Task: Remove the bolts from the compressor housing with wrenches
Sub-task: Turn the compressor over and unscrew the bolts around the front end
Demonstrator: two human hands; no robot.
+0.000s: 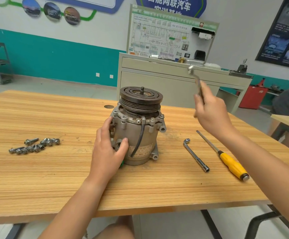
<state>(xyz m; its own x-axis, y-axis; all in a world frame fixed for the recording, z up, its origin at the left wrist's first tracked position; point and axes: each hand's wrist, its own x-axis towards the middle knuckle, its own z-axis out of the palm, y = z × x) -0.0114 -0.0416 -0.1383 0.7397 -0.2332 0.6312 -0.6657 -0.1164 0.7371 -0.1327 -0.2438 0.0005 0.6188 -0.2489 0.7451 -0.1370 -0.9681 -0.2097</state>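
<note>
A left hand (109, 149) grips the grey cast-metal compressor housing (136, 135), upright mid-way across the pale wooden desk (54, 178), to steady it; the right hand (209, 109) grasps a raised bent steel wrench (194, 76); silver flanged bolts (35, 145) lie clear near the left edge.

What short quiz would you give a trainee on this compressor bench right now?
1. True or false: the right hand holds a wrench raised clear of the compressor.
2. Where do the loose bolts lie on the table? A) to the compressor's left B) to its right C) on its pulley
3. Which two tools lie on the table to the compressor's right?
Key: 1 true; 2 A; 3 the L-shaped socket wrench and the yellow-handled screwdriver.
</note>
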